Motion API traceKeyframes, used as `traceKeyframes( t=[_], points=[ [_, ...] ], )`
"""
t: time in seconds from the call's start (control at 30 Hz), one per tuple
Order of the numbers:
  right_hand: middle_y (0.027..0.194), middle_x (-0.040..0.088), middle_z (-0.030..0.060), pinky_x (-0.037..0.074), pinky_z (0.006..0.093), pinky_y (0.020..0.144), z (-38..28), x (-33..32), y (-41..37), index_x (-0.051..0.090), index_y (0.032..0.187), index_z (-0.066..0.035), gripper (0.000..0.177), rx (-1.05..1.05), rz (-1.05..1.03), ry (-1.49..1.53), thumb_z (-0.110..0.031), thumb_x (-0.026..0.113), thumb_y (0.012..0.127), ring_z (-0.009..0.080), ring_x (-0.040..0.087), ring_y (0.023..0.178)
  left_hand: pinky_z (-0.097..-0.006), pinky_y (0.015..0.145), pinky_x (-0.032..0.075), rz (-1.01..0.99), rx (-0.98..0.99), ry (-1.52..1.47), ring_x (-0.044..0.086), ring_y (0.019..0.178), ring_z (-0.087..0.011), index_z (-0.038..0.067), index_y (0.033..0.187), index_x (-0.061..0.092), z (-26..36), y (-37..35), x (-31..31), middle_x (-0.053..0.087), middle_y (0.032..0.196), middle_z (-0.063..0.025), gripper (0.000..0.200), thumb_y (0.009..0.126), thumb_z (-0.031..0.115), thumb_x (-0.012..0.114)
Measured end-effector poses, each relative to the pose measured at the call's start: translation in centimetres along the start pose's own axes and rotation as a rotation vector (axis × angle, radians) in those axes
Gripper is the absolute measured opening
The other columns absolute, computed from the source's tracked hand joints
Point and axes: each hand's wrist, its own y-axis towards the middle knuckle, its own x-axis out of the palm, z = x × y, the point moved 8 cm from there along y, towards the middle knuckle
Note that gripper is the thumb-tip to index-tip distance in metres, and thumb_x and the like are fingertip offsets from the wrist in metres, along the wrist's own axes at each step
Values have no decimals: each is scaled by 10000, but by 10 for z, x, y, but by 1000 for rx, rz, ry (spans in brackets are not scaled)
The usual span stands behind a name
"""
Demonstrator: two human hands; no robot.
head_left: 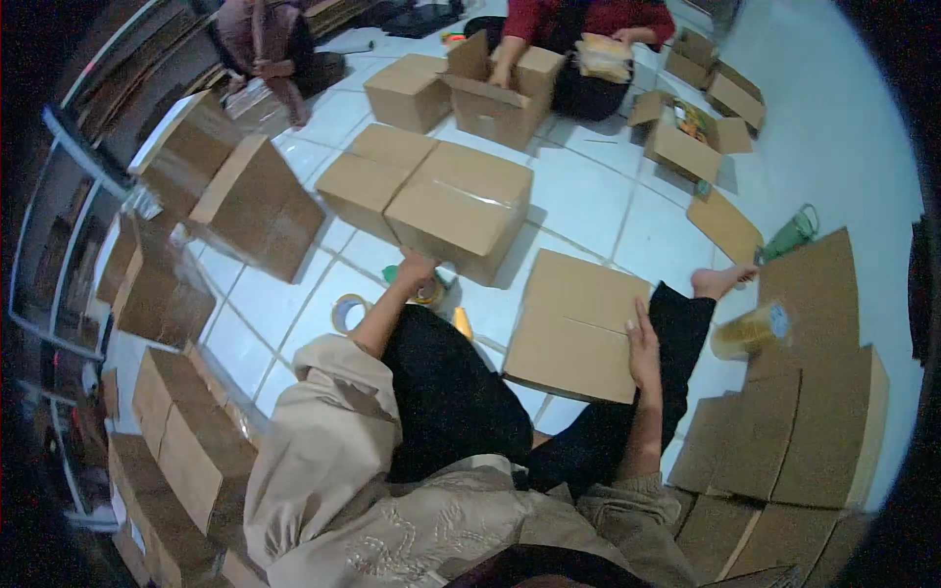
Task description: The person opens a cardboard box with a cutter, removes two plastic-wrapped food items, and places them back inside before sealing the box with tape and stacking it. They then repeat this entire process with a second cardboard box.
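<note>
My left hand (417,271) reaches down to the floor and is closed on a green tape dispenser (437,294), which it partly hides. A roll of tape (350,314) lies just left of it, and a small yellow object (462,323) that I cannot make out is on its right, by my knee. My right hand (643,348) rests with straight fingers on the right side of a closed, flat-looking cardboard box (569,328) between my legs.
Closed cardboard boxes (461,201) stand ahead, with more boxes (260,211) on the left. Flat cardboard (765,431) and a yellowish tape stack (750,331) lie right. Beyond, a person in a red sleeve (529,20) reaches into an open box (500,108); another person (265,49) sits farther left.
</note>
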Motion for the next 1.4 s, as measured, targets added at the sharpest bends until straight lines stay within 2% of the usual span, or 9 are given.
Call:
traceKeyframes(
  t=[0.23,0.33,0.47,0.6,0.9,1.0,1.1,1.17,1.4],
  points=[
    [1369,399,131,323,322,1013,14,-3,2,361,1358,-106,484,-12,27,2,-118,500,895,229,413,1232,-414,767,488,64,293,315,611,883,-355,24,864,671,-32,52,41,634,951,-204,478,809,471,511],
    [1355,394,173,333,346,1014,26,1,2,357,1353,-109,489,27,34,89,-158,511,892,285,393,1248,-647,947,269,-274,460,1256,598,990,-334,101,1164,563,-72,66,72,642,1015,-161,441,790,332,527],
    [1385,361,165,320,328,1019,14,-1,2,344,1369,-153,481,-53,20,73,-157,496,912,235,376,1257,-429,857,405,427,591,865,573,870,-277,51,913,620,-90,42,-16,617,812,-138,218,760,125,483],
    [1380,367,163,319,337,1024,15,-2,8,344,1367,-160,483,11,-22,33,-153,495,908,264,382,1257,-338,508,433,347,-244,-1354,501,510,-194,50,772,576,-82,-38,-81,489,565,-43,177,772,186,462],
    [1244,492,178,329,385,1007,-8,-2,25,445,1291,-101,450,-186,76,-245,-92,542,852,338,440,1181,-317,722,450,-33,540,-693,574,746,-170,-19,903,649,178,-142,-40,632,784,-89,361,862,309,504],
    [1115,539,185,384,418,936,-54,-8,-2,517,1203,-88,367,-413,276,-692,-100,558,839,369,494,1072,-328,471,363,-77,468,-450,465,480,-127,-32,664,608,216,-157,7,530,507,-69,395,805,337,605],
    [1068,556,139,434,412,858,-47,27,-11,539,1140,-81,289,-272,148,-289,-152,561,862,309,537,994,-316,452,355,-62,578,-394,438,459,-106,-39,621,584,224,-159,4,494,475,-60,403,796,323,621],
    [1128,533,82,437,417,858,-15,79,-18,512,1154,-63,298,401,-61,1117,-231,512,908,222,526,1018,-306,459,358,-114,540,-491,443,483,-92,-43,631,581,219,-157,3,486,484,-54,401,802,318,616],
    [987,592,38,459,320,802,-32,97,-18,561,1064,-70,237,450,-440,1250,-235,552,894,146,549,958,-279,473,372,-169,554,-564,455,509,-73,-42,701,609,215,-161,0,505,511,-37,379,822,317,600]
  ],
)
